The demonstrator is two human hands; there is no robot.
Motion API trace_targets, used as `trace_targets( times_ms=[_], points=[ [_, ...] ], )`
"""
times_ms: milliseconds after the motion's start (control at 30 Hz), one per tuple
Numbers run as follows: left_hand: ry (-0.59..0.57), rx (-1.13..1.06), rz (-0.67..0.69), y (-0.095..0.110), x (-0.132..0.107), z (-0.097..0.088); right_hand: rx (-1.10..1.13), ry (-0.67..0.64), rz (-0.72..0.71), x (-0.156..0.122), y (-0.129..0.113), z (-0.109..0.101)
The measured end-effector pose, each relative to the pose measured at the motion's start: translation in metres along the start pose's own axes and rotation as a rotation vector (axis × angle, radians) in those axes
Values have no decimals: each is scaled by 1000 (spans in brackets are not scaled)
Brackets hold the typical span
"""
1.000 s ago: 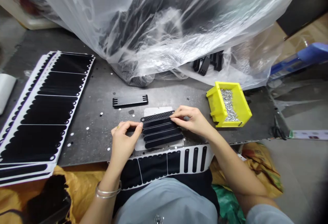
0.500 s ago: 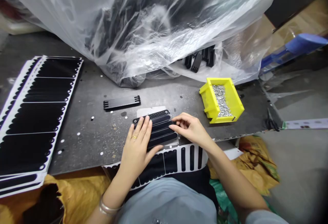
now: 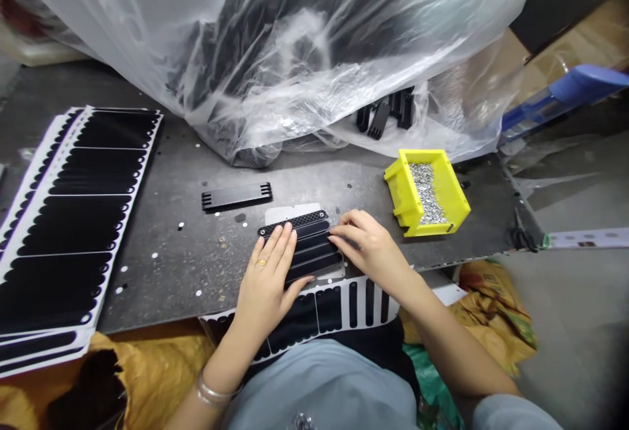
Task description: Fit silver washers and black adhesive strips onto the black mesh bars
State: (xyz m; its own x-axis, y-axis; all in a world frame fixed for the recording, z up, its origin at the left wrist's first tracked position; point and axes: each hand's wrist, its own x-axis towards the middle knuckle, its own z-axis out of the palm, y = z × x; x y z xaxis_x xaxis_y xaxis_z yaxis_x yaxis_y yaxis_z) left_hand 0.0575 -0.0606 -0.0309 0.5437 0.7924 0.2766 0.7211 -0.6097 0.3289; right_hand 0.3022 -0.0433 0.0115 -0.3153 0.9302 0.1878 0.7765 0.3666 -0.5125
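Several black slotted strips [image 3: 309,243] lie side by side on a white plate [image 3: 292,212] at the front of the dark worktable [image 3: 196,246]. My left hand [image 3: 268,279] lies flat on their left half, fingers stretched out and together. My right hand [image 3: 368,246] rests at the strips' right end, fingers curled with the tips pressing on them. A single black strip [image 3: 236,196] lies apart, further back to the left.
A yellow bin [image 3: 427,191] of small metal screws stands at the right. Sheets of black stickers [image 3: 69,220] are stacked on the left, and another sticker sheet [image 3: 344,305] hangs over the front edge. A big clear plastic bag [image 3: 275,50] of black parts fills the back.
My left hand went from pinching the strips' left end to lying flat on them. My right hand shifted slightly along the right end. The view moved a little.
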Motion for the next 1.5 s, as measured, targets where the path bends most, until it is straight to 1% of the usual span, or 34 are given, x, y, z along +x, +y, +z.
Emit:
trace_targets(
  times_ms=[200, 300, 400, 533, 600, 767, 900, 967, 1033, 1167, 1267, 1367, 1433, 1500],
  points=[
    [12, -10, 1, 0, 0, 1, -49, -16, -31, 1, -1, -1],
    [12, -28, -6, 0, 0, 2, -34, -26, -13, 3, -3, -4],
    [17, -38, -10, 0, 0, 2, 58, -62, 68, 8, -1, -6],
    [27, -25, -4, 0, 0, 2, 270, -133, 239, 16, 5, -4],
    [30, -24, -1, 0, 0, 1, 350, -142, 281, 18, 5, -4],
    [20, -24, -1, 0, -1, 2, 355, -70, 231, 18, 1, -15],
    [20, -15, -1, 0, -1, 2, 339, -101, 237, 20, 6, -23],
    [20, -22, -2, 0, -1, 2, 323, -107, 232, 21, 9, -20],
    [18, -32, -5, 0, -1, 2, 306, -85, 201, 22, 9, -14],
    [15, -30, -8, 0, -1, 2, 214, -33, 71, 32, 2, 0],
    [16, -21, -5, -1, -1, 3, 151, -16, 53, 39, -1, -1],
    [25, -16, 4, -1, -1, 3, 77, -76, 59, 33, 0, -11],
    [31, -12, 8, -1, -1, 3, -8, -126, 28, 23, 1, -16],
    [34, -8, 9, -1, -1, 4, -93, -129, -10, 14, 1, -16]
  ],
)
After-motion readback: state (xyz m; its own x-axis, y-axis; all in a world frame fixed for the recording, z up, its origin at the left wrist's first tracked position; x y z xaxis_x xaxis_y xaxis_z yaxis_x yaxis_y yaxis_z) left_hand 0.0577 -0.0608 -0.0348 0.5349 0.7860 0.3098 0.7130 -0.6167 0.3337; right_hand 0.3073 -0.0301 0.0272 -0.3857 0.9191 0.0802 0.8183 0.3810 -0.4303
